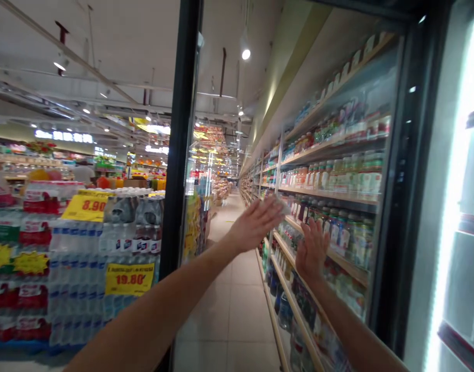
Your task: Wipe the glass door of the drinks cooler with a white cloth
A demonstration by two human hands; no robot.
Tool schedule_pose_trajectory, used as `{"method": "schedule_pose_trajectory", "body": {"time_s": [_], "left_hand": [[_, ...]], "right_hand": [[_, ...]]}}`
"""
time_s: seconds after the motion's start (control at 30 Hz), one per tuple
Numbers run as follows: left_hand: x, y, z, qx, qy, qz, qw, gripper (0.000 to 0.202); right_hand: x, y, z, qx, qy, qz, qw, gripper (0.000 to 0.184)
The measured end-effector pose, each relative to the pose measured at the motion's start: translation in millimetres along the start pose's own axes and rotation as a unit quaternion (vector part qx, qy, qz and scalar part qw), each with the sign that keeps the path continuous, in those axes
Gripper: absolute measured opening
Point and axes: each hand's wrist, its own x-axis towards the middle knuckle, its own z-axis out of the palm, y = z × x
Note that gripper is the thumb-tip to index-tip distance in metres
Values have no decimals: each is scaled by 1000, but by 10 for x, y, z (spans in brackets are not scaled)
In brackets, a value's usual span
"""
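Up close, both hands lie spread on the glass door [330, 82]. The left hand [254, 223] is flat, fingers pinning a pale wad [282, 206], cloth or paper, against the pane. The right hand [312, 250], just right, is open and grasps nothing. At far left, yellow tags on the bottled water packs [124, 232] read "8.90" [90, 205] and "19.80" [129, 279].

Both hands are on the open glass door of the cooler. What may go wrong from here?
1. The door stands open across the aisle; someone walking by might hit its dark edge.
2. The left hand, with what looks like a white cloth under its fingers, and the right hand press flat on the glass; the door might swing away and the hands slip.
3. The cooler is open, so cold air probably escapes.
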Motion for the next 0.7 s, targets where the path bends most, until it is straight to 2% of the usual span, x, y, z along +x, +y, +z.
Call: {"method": "schedule_pose_trajectory", "body": {"time_s": [0.03,0.07,0.1,0.13,0.23,0.27,0.3,0.4,0.43,0.47,0.57,0.6,0.63,0.7], "left_hand": [[5,27,18,-12,-9,79,997,45],[19,40,27,-21,-16,129,991,44],[46,35,27,-22,-17,139,990,44],[87,15,18,-17,-13,105,994,45],[204,-36,-21,9,10,-90,996,48],[212,-17,-22,12,18,-102,995,47],[197,22,-15,9,20,-73,997,45],[104,172,35,-7,0,92,996,42],[92,196,46,-7,-7,104,995,42],[101,200,49,-4,-13,84,996,42],[209,146,28,9,-6,-41,999,44],[242,135,23,7,-2,-57,998,44],[262,135,24,2,-2,-46,999,44],[266,154,39,-13,-8,37,999,43]], "right_hand": [[1,-2,-2,0,-1,-2,1000,47],[1,-5,-4,0,-4,-4,1000,47],[2,-8,-6,1,-6,-4,1000,48],[4,-11,-8,2,-8,-2,1000,49],[9,-17,-13,6,-9,6,1000,50],[10,-18,-14,6,-9,7,1000,50],[12,-18,-15,7,-6,7,1000,50],[11,-11,-14,10,-3,-2,1000,50],[8,-8,-13,11,-4,-3,1000,50],[5,-4,-11,11,-5,-3,1000,50],[-6,5,-7,10,-9,5,1000,50],[-8,6,-7,10,-11,7,1000,50],[-8,6,-8,10,-11,7,1000,50],[-4,4,-9,12,-7,4,1000,50]]}}
